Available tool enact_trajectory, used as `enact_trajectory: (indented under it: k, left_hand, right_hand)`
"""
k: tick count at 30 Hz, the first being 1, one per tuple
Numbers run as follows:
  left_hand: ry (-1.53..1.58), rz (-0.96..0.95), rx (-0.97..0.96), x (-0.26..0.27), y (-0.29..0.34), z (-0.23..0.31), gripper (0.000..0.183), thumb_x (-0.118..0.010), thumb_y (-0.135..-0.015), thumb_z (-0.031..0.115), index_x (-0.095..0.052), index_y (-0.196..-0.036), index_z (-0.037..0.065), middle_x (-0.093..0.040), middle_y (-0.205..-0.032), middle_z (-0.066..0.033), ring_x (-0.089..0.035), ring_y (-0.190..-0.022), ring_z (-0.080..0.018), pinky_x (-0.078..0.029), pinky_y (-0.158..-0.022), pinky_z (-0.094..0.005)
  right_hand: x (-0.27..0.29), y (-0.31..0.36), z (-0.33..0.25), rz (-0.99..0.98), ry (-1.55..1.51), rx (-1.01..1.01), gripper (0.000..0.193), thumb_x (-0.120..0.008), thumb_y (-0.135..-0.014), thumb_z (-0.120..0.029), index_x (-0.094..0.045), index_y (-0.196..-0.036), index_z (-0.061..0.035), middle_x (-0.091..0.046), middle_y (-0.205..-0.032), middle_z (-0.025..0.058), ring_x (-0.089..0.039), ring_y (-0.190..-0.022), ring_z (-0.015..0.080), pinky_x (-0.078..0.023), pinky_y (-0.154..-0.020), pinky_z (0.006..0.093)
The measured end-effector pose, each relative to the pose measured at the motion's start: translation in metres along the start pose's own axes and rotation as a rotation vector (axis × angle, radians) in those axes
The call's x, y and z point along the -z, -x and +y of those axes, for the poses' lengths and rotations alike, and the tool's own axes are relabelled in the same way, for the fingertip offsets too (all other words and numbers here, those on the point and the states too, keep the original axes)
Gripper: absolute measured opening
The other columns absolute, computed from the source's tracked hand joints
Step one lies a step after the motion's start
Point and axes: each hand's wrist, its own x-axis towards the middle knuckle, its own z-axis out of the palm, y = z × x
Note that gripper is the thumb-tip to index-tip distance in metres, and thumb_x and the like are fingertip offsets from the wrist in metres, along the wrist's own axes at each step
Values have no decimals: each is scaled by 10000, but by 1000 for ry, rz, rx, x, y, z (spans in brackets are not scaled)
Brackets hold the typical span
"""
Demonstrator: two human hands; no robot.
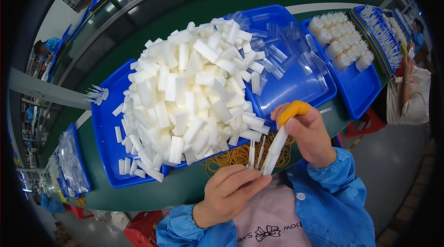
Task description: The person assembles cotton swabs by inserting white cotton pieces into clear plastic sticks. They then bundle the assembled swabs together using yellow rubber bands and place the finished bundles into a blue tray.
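Observation:
In front of my chest my left hand (231, 194) is closed in a pinch around the lower ends of several thin pale sticks (251, 154), which point upward. A long white foam block (276, 147) stands tilted beside these sticks, its lower end at my left fingertips. The thumb and fingers of my right hand (307, 131) grip its upper end. A yellow finger cot (292, 110) covers one right finger. Just beyond my hands rises a big heap of white foam blocks (185, 85) in a blue tray (105, 131). What my left palm may hold is hidden.
Tan rubber bands (226, 160) lie between tray and hands. Clear plastic sleeves (277, 55) sit in a second blue tray (296, 97). Bundled white-tipped pieces (340, 39) fill another tray at right. A white-clad person (411, 92) is at far right; bagged pieces (73, 164) lie left.

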Motion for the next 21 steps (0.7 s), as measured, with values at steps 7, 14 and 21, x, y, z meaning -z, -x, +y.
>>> enact_trajectory:
  k: [7, 14, 21]
  left_hand:
    - [-123, 29, -98, -1, -1, 5, 381, -655, -518, 31, -737, -884, 98, -612, -889, -15, -577, -786, -205, -488, -615, -296]
    - [20, 1, -29, 10, 5, 2, 388, -678, -504, -2, -736, -873, 107, -607, -920, -13, -580, -807, -208, -498, -651, -292]
    - [100, 94, 161, 6, 2, 9, 253, -744, -668, 40, -704, -917, 39, -632, -939, -79, -602, -780, -216, -518, -651, -284]
  right_hand:
    - [-7, -3, -5, 0, -6, -51, 157, -652, -863, -123, -603, -964, -14, -615, -959, 46, -561, -890, 109, -433, -841, 262]
    - [1, 2, -25, -320, 614, 222, 183, -740, -757, -100, -652, -906, -42, -595, -1024, 98, -555, -996, 211, -433, -852, 318]
    - [-6, 14, -18, -361, 420, 104, 237, -776, -710, -85, -658, -911, -39, -647, -931, 61, -531, -1018, 246, -398, -911, 386]
